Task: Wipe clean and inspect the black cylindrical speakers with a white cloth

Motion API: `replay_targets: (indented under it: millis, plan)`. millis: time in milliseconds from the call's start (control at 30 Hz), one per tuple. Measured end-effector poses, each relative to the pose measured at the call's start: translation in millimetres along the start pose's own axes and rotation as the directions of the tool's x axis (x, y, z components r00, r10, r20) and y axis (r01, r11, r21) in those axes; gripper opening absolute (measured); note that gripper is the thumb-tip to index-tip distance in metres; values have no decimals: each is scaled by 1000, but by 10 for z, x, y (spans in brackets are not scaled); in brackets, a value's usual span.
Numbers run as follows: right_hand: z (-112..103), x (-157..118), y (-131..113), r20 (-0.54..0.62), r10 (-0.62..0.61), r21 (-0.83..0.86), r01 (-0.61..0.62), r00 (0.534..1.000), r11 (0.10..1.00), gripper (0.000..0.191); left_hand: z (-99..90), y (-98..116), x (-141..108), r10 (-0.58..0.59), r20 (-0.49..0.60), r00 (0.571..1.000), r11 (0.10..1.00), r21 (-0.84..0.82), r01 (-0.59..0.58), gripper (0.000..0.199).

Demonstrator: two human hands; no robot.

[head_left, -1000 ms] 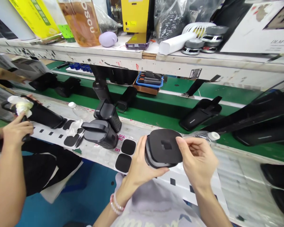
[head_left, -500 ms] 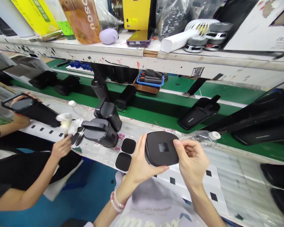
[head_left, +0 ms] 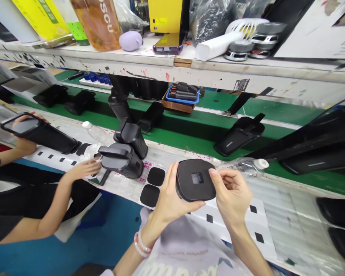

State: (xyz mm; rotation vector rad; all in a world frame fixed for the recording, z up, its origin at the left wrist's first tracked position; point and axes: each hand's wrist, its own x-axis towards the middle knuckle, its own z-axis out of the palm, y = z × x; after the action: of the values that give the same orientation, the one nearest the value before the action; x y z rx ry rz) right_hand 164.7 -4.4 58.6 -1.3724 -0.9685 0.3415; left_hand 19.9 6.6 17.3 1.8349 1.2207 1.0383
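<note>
A black portable speaker (head_left: 188, 188) is held end-up before my body, showing its flat rounded-square end. A small dark square label (head_left: 197, 178) sits in the middle of that end. My left hand (head_left: 169, 195) wraps round its left and near sides. At the right edge, my right hand (head_left: 232, 193) presses its thumb on the rim with its other fingers curled behind. Left of my left hand lies a white sheet with two black rounded pads (head_left: 156, 176). Under my forearms is a white strip (head_left: 227, 218) with small black squares.
Two black speakers with handles (head_left: 122, 161) stand to the left. A co-worker's hand (head_left: 84, 168) reaches beside them. Behind my right hand lies a clear bottle (head_left: 244, 166). A green conveyor (head_left: 186, 143) carries more speakers, below a cluttered shelf (head_left: 149, 61).
My hands and the speaker hold almost the same pose. The co-worker's hand has lowered to the table by the standing speakers, and the white bundle it held up is down there.
</note>
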Motion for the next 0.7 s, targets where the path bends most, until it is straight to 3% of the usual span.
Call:
replay_targets:
  millis: [700]
  plan:
    - [-18, -9, 53, 25, -55, 0, 55, 998, 998, 16, -4, -14, 6, 6, 2, 1000, 1000, 19, -6, 117]
